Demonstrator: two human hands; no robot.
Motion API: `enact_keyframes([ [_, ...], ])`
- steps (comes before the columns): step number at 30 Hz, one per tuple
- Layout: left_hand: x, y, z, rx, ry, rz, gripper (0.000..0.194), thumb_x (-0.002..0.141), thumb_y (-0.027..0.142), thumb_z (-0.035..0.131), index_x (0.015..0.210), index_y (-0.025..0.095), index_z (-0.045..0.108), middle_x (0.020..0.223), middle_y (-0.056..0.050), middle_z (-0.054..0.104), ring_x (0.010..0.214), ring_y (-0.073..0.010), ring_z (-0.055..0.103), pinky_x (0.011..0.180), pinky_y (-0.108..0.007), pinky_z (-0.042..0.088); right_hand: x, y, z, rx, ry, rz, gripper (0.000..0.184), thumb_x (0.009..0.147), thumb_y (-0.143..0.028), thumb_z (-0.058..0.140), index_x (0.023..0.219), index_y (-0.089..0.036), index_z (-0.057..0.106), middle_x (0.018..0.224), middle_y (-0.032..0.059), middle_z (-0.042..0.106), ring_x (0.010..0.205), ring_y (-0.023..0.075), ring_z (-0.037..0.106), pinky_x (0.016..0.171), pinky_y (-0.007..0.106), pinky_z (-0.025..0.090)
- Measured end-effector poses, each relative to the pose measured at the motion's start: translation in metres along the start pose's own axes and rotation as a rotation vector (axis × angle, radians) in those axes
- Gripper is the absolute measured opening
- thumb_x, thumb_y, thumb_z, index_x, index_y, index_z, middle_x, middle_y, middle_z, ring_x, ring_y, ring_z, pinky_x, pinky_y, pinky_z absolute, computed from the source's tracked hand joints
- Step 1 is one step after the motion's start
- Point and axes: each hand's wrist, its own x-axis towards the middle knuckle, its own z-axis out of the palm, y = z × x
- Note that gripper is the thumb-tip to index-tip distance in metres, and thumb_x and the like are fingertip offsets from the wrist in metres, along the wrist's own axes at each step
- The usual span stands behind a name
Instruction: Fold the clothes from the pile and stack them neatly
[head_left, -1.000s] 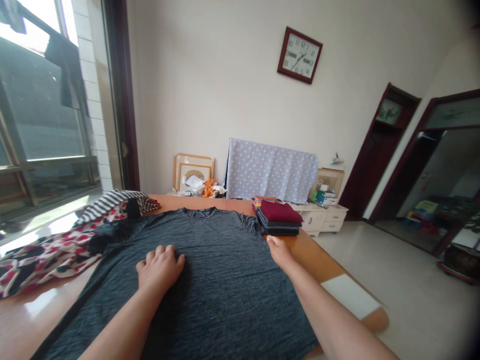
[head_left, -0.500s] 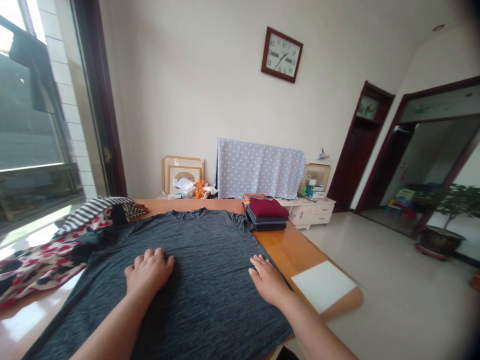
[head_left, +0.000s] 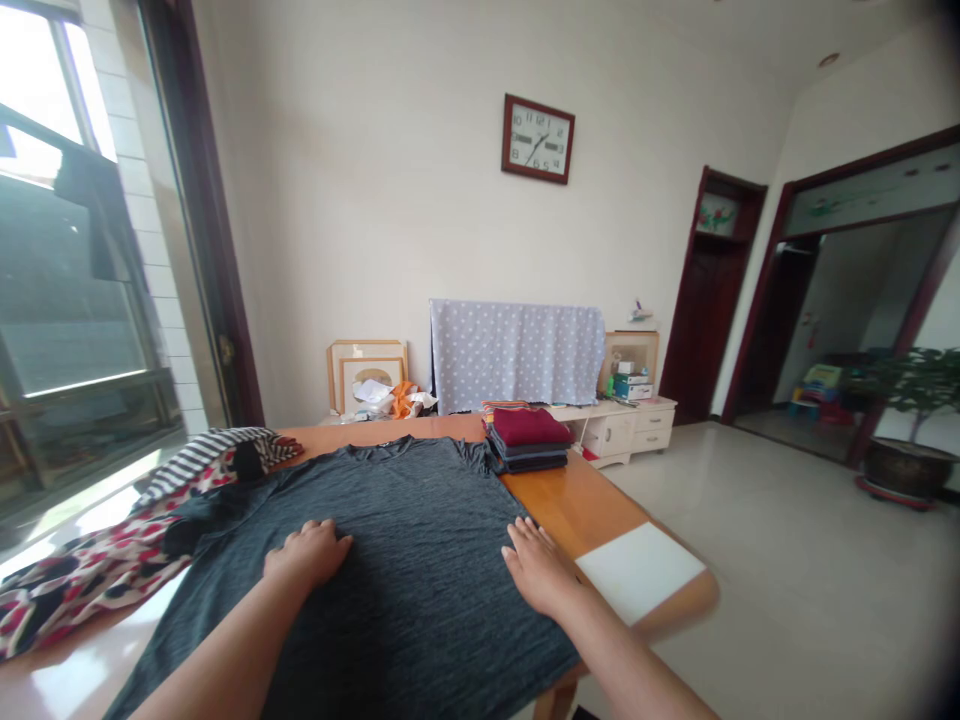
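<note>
A dark grey T-shirt point(head_left: 420, 560) lies spread out over the table, its neckline toward the far edge and its lower part running out of the frame. On its left half rests my left hand point(head_left: 309, 552), palm down, fingers a little bent, not gripping the cloth. My right hand point(head_left: 536, 565) lies flat near the shirt's right edge with its fingers stretched out. Beyond the right hand stands a folded pile of clothes point(head_left: 529, 440), a dark red one on top. The shirt's left sleeve reaches a heap of patterned cloth point(head_left: 97, 580).
The wooden table point(head_left: 592, 500) has a white sheet point(head_left: 641, 572) near its right corner. Behind it are a low white cabinet point(head_left: 649, 432), a polka-dot cloth point(head_left: 517, 350) over something flat, and picture frames point(head_left: 367, 362). A potted plant point(head_left: 911, 440) stands on the floor at right.
My right hand has moved from the shirt's right edge near the pile back toward me and now lies flat. My left hand stays on the shirt. The camera view has shifted.
</note>
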Motion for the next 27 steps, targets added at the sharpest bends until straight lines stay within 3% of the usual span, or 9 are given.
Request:
enact_keyframes([
  [4,0.013,-0.014,0.003,0.013,-0.083,0.089,0.078,0.08,0.068,0.041,0.134,0.016,0.058,0.142,-0.022,0.05,0.127,-0.0426,0.05,0.101,-0.057,0.039,-0.005,0.003,-0.005,0.024,0.001,-0.004,0.069,0.098,-0.052,0.024,0.153,-0.011,0.032,0.161,0.0121,0.024,0.15,0.0264,0.017,0.121,0.042,0.012],
  [9,0.008,-0.039,0.014,-0.03,-0.012,0.162,0.086,0.081,0.072,0.04,0.142,0.013,0.051,0.15,-0.022,0.043,0.139,-0.0379,0.04,0.111,-0.052,0.032,-0.009,0.01,-0.002,0.093,0.051,-0.02,0.07,0.097,-0.054,0.03,0.151,-0.011,0.037,0.159,0.0121,0.026,0.149,0.0276,0.019,0.121,0.044,0.014],
  [16,-0.029,-0.06,0.013,-0.037,0.07,0.116,0.083,0.086,0.072,0.033,0.145,0.017,0.047,0.155,-0.019,0.037,0.142,-0.0344,0.035,0.115,-0.049,0.027,-0.005,0.015,0.006,0.063,0.05,-0.028,0.069,0.097,-0.054,0.032,0.15,-0.011,0.038,0.159,0.0128,0.028,0.149,0.0279,0.019,0.121,0.045,0.013],
  [23,-0.073,-0.072,-0.001,-0.145,0.276,0.201,0.063,0.093,0.056,0.035,0.13,0.012,0.06,0.136,-0.017,0.057,0.128,-0.0272,0.053,0.11,-0.037,0.037,0.0,0.024,0.013,-0.037,0.022,-0.012,0.071,0.097,-0.055,0.029,0.151,-0.01,0.036,0.159,0.0154,0.029,0.149,0.0286,0.018,0.12,0.048,0.013],
  [27,-0.107,-0.079,-0.013,-0.242,0.368,0.121,0.053,0.094,0.048,0.036,0.125,0.012,0.061,0.125,-0.014,0.065,0.12,-0.025,0.058,0.106,-0.034,0.041,-0.004,0.026,0.012,-0.092,0.029,0.019,0.073,0.096,-0.057,0.029,0.15,-0.008,0.037,0.158,0.0174,0.03,0.149,0.0304,0.018,0.119,0.05,0.013],
])
